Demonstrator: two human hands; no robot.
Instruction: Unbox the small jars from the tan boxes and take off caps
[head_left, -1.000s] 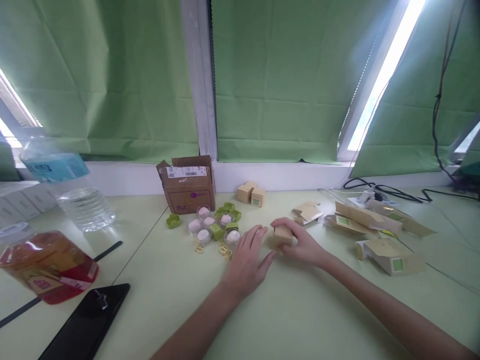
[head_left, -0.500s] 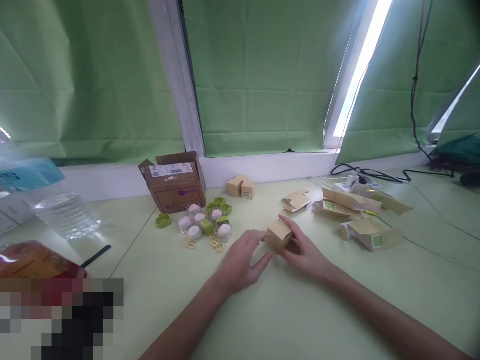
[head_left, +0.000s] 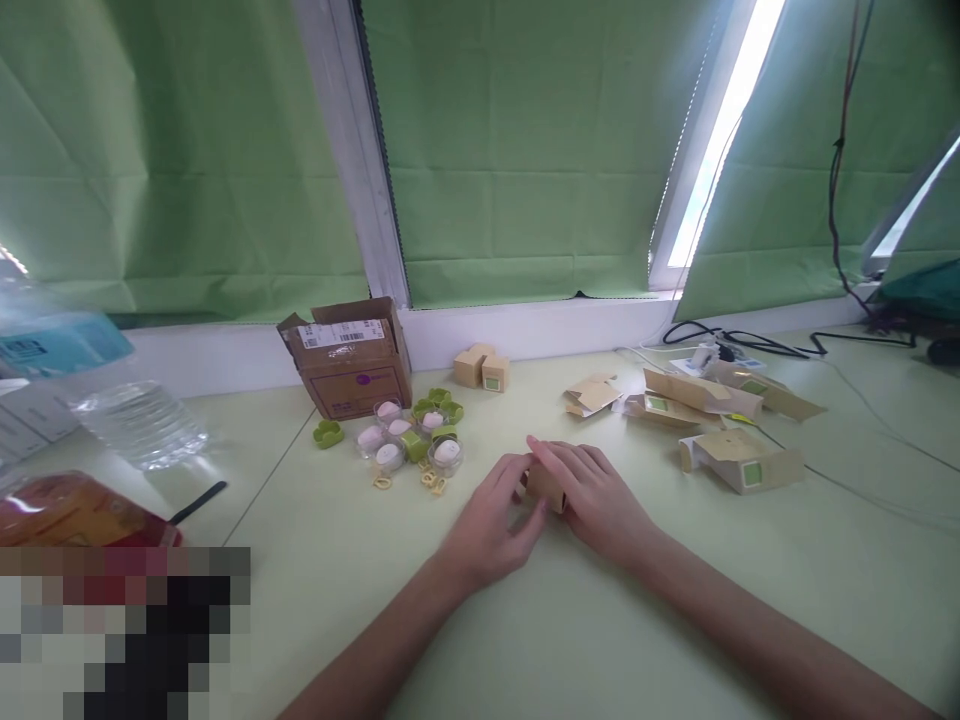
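Between my hands is a small brown cardboard box (head_left: 546, 487), partly covered by my fingers. My left hand (head_left: 491, 525) grips its left side with thumb and fingers. My right hand (head_left: 600, 497) lies over its top and right side, fingers bent around it. Left of my hands sit several clear round cups holding pale pink balls (head_left: 389, 457), with green flower-shaped pieces (head_left: 415, 446) among them. Small yellowish rings (head_left: 433, 483) lie just in front of the cups. Farther back stand small closed cardboard boxes (head_left: 495, 374) like the one I hold.
Several unfolded small cartons (head_left: 750, 462) lie to the right, near black cables (head_left: 772, 346). A larger open cardboard box (head_left: 349, 370) stands by the wall. On the left are a plastic bottle (head_left: 142, 425), a red-orange package (head_left: 75, 515) and a thin black tool (head_left: 199, 502).
My right hand has moved from the box's right side to over its top, covering more of it. My left hand stays at the left side.
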